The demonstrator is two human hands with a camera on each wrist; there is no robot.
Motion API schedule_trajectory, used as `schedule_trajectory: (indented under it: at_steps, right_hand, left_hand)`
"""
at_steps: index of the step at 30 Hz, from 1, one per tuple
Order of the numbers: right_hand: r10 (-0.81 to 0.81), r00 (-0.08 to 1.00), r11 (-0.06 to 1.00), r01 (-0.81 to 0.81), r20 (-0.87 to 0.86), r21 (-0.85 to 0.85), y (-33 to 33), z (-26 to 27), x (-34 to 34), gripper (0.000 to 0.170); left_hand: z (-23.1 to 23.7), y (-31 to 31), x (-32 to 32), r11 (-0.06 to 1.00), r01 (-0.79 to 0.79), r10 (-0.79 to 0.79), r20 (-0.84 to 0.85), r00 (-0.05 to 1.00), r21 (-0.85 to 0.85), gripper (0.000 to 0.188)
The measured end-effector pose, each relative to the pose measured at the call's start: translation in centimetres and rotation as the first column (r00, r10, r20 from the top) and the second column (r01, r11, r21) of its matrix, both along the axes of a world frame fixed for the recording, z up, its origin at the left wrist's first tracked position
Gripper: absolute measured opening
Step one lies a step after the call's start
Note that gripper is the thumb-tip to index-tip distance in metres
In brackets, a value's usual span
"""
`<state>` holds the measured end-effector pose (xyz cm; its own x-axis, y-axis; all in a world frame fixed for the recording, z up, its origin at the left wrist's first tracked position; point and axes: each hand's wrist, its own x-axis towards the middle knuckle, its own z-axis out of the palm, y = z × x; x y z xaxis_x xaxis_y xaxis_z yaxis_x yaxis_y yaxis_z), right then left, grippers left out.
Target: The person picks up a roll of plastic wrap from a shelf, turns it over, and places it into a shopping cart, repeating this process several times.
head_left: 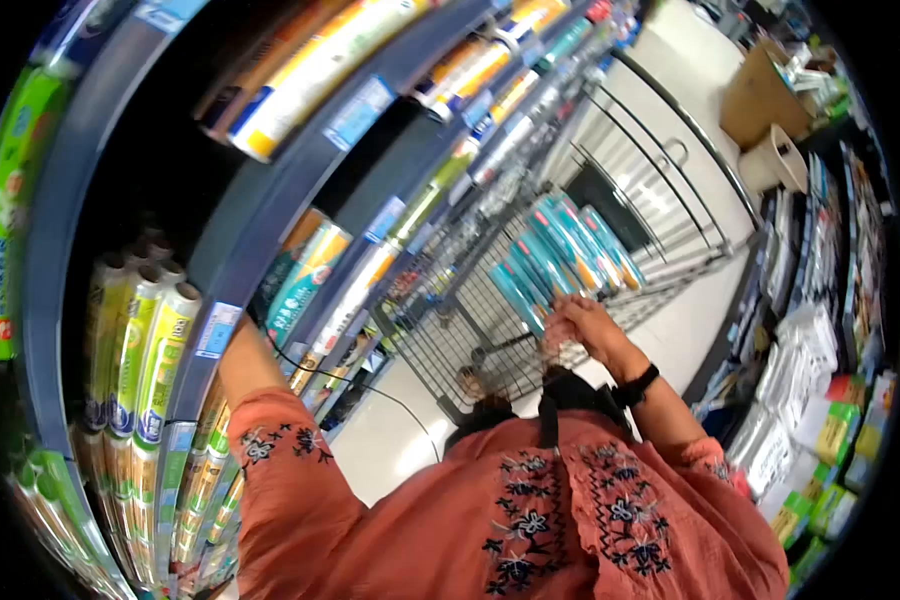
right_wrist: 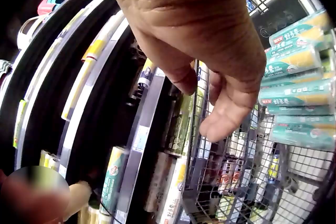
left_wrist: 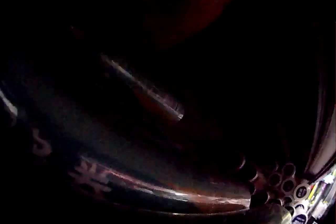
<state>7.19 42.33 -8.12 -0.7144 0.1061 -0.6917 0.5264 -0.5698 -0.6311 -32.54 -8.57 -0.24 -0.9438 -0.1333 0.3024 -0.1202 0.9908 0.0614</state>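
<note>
Wears a loose, slightly crumpled coral-red top, with two columns of embroidery down the front in black and pale flowers, dark leaves and zigzag stitching. Has sleeves of the same cloth, ending partway along the arms, with more dark and pale flowers near the edges. Also bears a black band round the right wrist and a flat black strap in front, with a thin dark cable near the left forearm.

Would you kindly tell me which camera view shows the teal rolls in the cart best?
The right wrist view: the teal rolls appear close, with printing clear, though the right edge crops some. The head view shows them smaller and blurrier; the left wrist view does not show them.
</note>
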Motion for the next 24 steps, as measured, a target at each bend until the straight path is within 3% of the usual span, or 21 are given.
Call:
schedule_trajectory:
  at_steps: [2,4,7,9,11,13,14,16,17,18,19,20,21,22,23,24]
  right_hand:
    - [0.048,0.995,0.999,-0.046,-0.091,0.025,1.0,-2.6,0.5,0.021]
    - [-0.032,0.996,0.999,0.035,-0.086,0.031,0.6,-1.3,0.5,0.024]
    - [0.047,0.997,0.993,-0.040,-0.059,0.111,2.1,-1.1,-0.2,0.028]
    - [0.063,0.993,0.992,-0.052,-0.099,0.114,4.0,-2.1,-0.7,0.028]
    - [0.031,0.997,0.974,-0.015,-0.066,0.226,5.9,-2.6,-1.4,0.025]
    - [0.050,0.995,0.951,-0.022,-0.084,0.308,8.9,-4.2,-2.2,0.021]
    - [0.048,0.997,0.941,-0.026,-0.058,0.337,10.4,-4.9,-2.8,0.021]
    - [0.039,0.999,0.926,-0.030,-0.018,0.376,13.0,-6.4,-4.0,0.020]
    - [0.032,0.999,0.922,-0.028,-0.004,0.386,14.0,-7.1,-4.6,0.021]
    - [0.026,1.000,0.918,-0.028,0.009,0.396,14.8,-7.9,-5.4,0.021]
    - [0.074,0.997,0.887,-0.083,0.036,0.453,15.4,-8.8,-6.2,0.022]
    - [0.123,0.990,0.851,-0.139,0.066,0.506,15.8,-9.9,-7.0,0.023]
    - [0.170,0.981,0.808,-0.195,0.097,0.556,16.2,-10.9,-8.0,0.024]
    - [0.248,0.956,0.697,-0.287,0.154,0.657,16.2,-11.6,-9.1,0.034]
    - [0.313,0.931,0.547,-0.339,0.189,0.765,16.1,-13.1,-10.0,0.038]
    - [0.368,0.901,0.375,-0.371,0.231,0.850,15.9,-15.3,-10.9,0.042]
  left_hand:
    - [-0.1,0.1,-0.2,0.999,0.045,-0.045,-0.002,0.999,-0.027,0.054]
    - [-0.7,0.5,-0.6,0.995,0.098,-0.097,0.007,0.995,-0.035,0.054]
    - [-0.4,1.5,-0.1,0.989,0.145,-0.145,-0.007,0.989,-0.024,0.054]
    - [-0.3,1.9,0.9,0.981,0.194,-0.193,-0.027,0.981,0.028,0.055]
    - [-0.1,2.8,2.5,0.951,0.284,-0.278,-0.064,0.958,0.123,0.055]
    - [0.6,5.0,5.1,0.901,0.380,-0.372,-0.077,0.925,0.209,0.055]
    - [3.1,8.0,7.8,0.910,0.379,-0.387,0.018,0.922,0.167,0.061]
    - [1.2,6.2,8.9,0.884,0.446,-0.459,0.081,0.885,0.139,0.054]
    - [3.9,11.0,13.5,0.890,0.345,-0.389,0.100,0.916,0.298,0.052]
    - [3.9,12.8,16.2,0.864,0.389,-0.419,0.028,0.907,0.320,0.050]
    - [3.8,14.1,18.6,0.837,0.432,-0.444,-0.045,0.895,0.337,0.048]
    - [3.8,15.9,21.0,0.805,0.392,-0.431,-0.015,0.902,0.445,0.045]
    - [3.0,16.8,22.9,0.805,0.397,-0.444,0.005,0.896,0.441,0.047]
    - [3.2,19.4,25.7,0.721,0.161,-0.321,0.119,0.940,0.674,0.045]
    - [1.4,19.3,27.0,0.716,0.255,-0.408,0.092,0.908,0.650,0.043]
    - [2.5,22.0,29.2,0.746,0.078,-0.329,0.265,0.906,0.661,0.042]
